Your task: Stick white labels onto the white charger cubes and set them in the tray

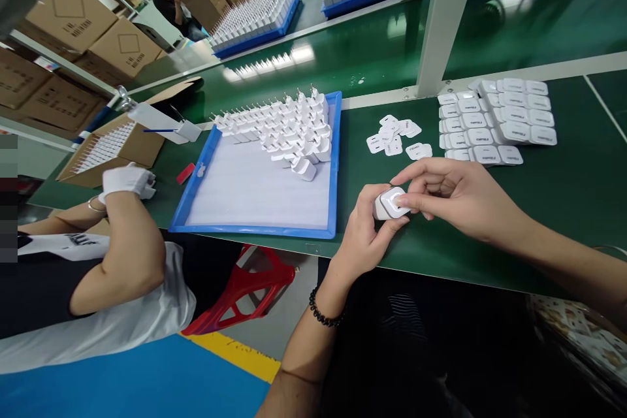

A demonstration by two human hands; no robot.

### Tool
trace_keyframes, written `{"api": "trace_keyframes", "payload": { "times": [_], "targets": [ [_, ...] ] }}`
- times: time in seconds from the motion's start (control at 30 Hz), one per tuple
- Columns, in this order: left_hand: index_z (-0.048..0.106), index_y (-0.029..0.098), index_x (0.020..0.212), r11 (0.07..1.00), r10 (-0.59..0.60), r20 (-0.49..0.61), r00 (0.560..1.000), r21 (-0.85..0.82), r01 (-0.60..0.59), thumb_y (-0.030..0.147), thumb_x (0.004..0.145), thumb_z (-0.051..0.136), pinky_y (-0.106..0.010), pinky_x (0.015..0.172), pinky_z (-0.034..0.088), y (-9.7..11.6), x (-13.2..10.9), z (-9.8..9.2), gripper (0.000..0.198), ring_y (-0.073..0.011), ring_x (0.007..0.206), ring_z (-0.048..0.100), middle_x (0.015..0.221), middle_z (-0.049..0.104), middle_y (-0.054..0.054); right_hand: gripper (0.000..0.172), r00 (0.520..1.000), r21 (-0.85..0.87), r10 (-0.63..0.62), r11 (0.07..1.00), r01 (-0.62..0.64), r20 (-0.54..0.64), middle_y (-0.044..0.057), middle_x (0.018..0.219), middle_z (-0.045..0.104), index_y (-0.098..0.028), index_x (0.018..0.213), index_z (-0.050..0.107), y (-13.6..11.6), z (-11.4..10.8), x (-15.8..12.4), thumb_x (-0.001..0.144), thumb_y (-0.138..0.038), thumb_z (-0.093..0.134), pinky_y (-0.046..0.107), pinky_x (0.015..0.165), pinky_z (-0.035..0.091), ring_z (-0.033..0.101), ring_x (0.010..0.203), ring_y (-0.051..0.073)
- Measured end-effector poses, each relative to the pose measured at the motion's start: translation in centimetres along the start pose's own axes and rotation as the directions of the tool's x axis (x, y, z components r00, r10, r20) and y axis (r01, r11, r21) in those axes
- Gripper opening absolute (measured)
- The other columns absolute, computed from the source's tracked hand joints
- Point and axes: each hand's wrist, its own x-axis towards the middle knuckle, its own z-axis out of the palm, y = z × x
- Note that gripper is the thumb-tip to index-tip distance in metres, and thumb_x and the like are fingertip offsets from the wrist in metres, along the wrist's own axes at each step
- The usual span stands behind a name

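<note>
A white charger [390, 203] with a rounded square face sits in my left hand [365, 228], the fingers and thumb wrapped around its sides. My right hand [453, 199] comes in from the right. Its thumb presses on the charger's face and its index finger touches the top edge; the other fingers are curled. Just beyond my hands lie several loose white face plates [390, 136] with small print. Left of them, a blue-rimmed tray [255, 230] holds rows of white chargers [294, 124] with prongs pointing up.
Stacked white plates [522, 111] lie at the right on the green table [578, 209]. At left, a co-worker's gloved hand [128, 181] is near a carton [112, 150] of white pieces. A white post [443, 19] rises behind. More filled trays [257, 16] stand across the frame.
</note>
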Motion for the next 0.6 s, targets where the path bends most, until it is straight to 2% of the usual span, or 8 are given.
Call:
{"api": "trace_keyframes", "payload": {
  "times": [0.23,0.43,0.6],
  "targets": [
    [0.043,0.024,0.133,0.999,-0.02,0.009,1.0,0.027,0.02,0.045,0.103,0.056,-0.036,0.091,0.052,-0.08,-0.12,-0.03,0.039,-0.0205,0.104,0.061,0.123,0.058,-0.009,0.023,0.999,-0.028,0.038,0.999,-0.038,-0.002,-0.004,0.058,0.06,-0.021,0.098,0.065,-0.23,-0.08,0.06,0.081,-0.032,0.076,0.031,0.059,0.046,0.055,0.052,0.014],
    [0.042,0.024,0.134,0.999,-0.02,0.028,0.999,0.035,0.019,0.045,0.103,0.054,-0.034,0.087,0.051,0.0,-0.11,-0.12,0.039,-0.0202,0.1,0.06,0.118,0.058,-0.008,0.034,0.999,-0.032,0.043,0.999,-0.043,0.011,-0.006,0.055,0.058,-0.02,0.093,0.063,-0.28,-0.07,0.22,0.077,-0.043,0.082,0.03,0.057,0.044,0.053,0.05,0.012],
    [0.042,0.024,0.134,0.999,-0.01,0.03,1.0,0.042,0.009,0.045,0.103,0.055,-0.034,0.086,0.052,-0.15,-0.07,-0.12,0.039,-0.0196,0.098,0.059,0.117,0.057,-0.008,0.033,0.999,-0.035,0.035,0.999,-0.035,0.015,-0.006,0.055,0.057,-0.02,0.092,0.064,-0.15,-0.07,0.26,0.078,-0.042,0.082,0.029,0.058,0.045,0.053,0.051,0.012]
  ]
}}
